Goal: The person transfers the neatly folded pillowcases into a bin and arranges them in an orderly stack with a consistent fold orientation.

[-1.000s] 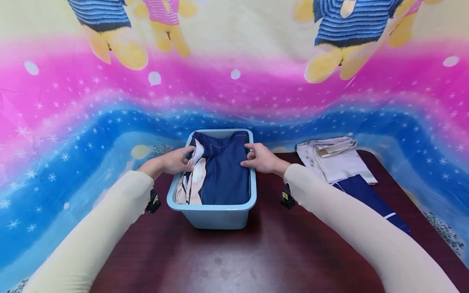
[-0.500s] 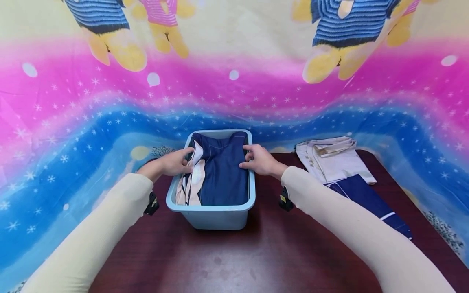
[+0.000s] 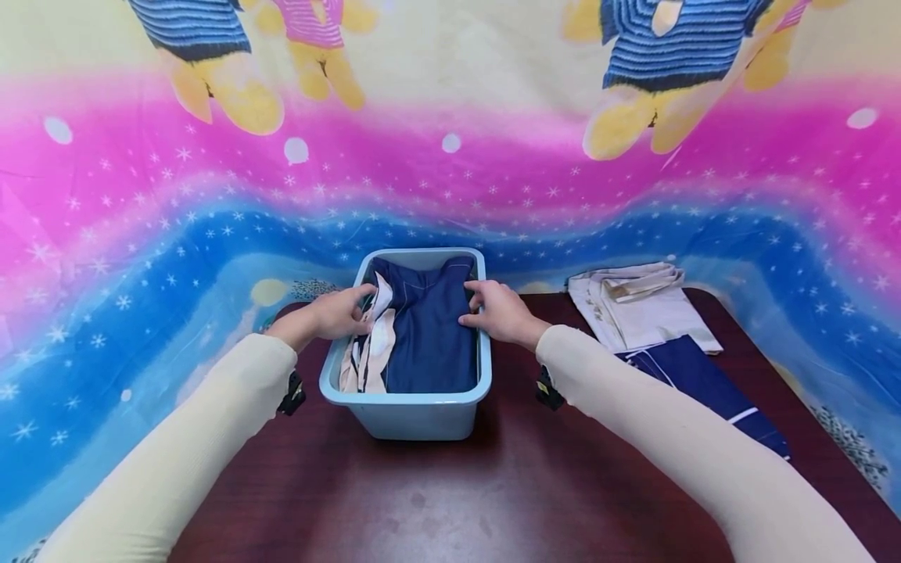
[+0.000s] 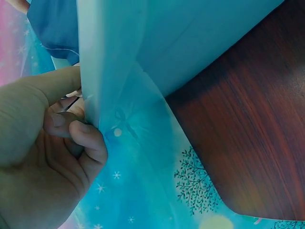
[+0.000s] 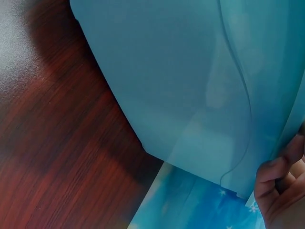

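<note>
A light blue plastic basin stands on the table, holding a folded navy garment with pale stitching. Along the basin's left side lies a peach, white and black patterned cloth. My left hand reaches over the left rim and pinches the patterned cloth between thumb and fingers; in the left wrist view, the rim partly hides its fingertips. Across from it, my right hand comes over the right rim, thumb and curled fingers gripping the navy garment's right edge. The right wrist view shows its curled fingers by the rim.
On the dark reddish wooden table, a folded white cloth lies at the back right. A folded navy cloth with white trim lies in front of it, partly behind my right sleeve. A printed curtain hangs behind the table.
Both hands stay at the basin's sides. My right hand has shifted slightly down and left, and the creases at the top of the navy garment have changed a little.
</note>
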Motion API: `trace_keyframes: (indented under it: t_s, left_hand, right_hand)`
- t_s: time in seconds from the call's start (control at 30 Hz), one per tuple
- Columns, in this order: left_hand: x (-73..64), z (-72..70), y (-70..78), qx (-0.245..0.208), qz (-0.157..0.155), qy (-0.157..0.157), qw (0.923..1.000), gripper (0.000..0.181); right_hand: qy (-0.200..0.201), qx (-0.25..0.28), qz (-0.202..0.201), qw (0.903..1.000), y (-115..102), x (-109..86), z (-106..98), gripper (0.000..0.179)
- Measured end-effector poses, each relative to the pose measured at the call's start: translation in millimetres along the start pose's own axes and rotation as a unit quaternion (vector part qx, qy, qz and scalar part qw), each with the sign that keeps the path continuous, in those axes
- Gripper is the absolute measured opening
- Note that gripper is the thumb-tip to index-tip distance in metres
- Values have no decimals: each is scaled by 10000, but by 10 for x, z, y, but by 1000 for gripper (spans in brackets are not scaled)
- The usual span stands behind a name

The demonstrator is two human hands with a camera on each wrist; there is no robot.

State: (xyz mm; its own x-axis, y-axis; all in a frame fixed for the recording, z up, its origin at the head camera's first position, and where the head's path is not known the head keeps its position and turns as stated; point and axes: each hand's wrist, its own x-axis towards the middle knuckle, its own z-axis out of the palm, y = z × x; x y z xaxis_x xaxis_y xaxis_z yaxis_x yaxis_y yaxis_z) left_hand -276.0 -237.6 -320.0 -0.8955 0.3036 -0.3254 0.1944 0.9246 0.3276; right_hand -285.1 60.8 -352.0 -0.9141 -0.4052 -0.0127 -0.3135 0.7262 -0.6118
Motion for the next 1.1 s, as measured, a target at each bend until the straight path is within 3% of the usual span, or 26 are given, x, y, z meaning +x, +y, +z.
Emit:
trace_keyframes:
  t_s: [0.73,1.1]
  left_hand:
    - [35,-4,18,146,16,178,9997,69]
    - [33,36,3,30,75,234,9997,58]
  right_hand:
    - [171,55,142,9997,19,18,2,69]
    - [139,297,-138,9994,48,2,40,59]
